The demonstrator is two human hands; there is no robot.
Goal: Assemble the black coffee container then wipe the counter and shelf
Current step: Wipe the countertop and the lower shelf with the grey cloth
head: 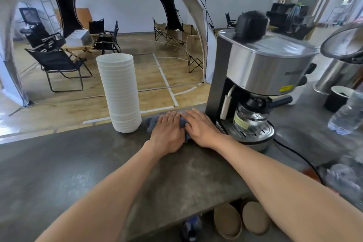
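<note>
Your left hand (167,133) and right hand (200,127) lie flat, fingers wide, pressing the grey-blue cloth (152,123) on the far grey stone counter (78,163). The cloth's long axis runs left-right; your hands hide most of it.

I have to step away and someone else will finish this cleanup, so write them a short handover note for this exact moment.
Left hand and right hand: both flat, palms down on the blue-grey cloth, pressing it to the grey counter.
Cloth lies near the far edge, between the stack of white cups and the espresso machine.
Black paper cup stands at the right; whether the coffee container is assembled cannot be told.
Left: wipe the rest of the counter, then the shelf.
</note>
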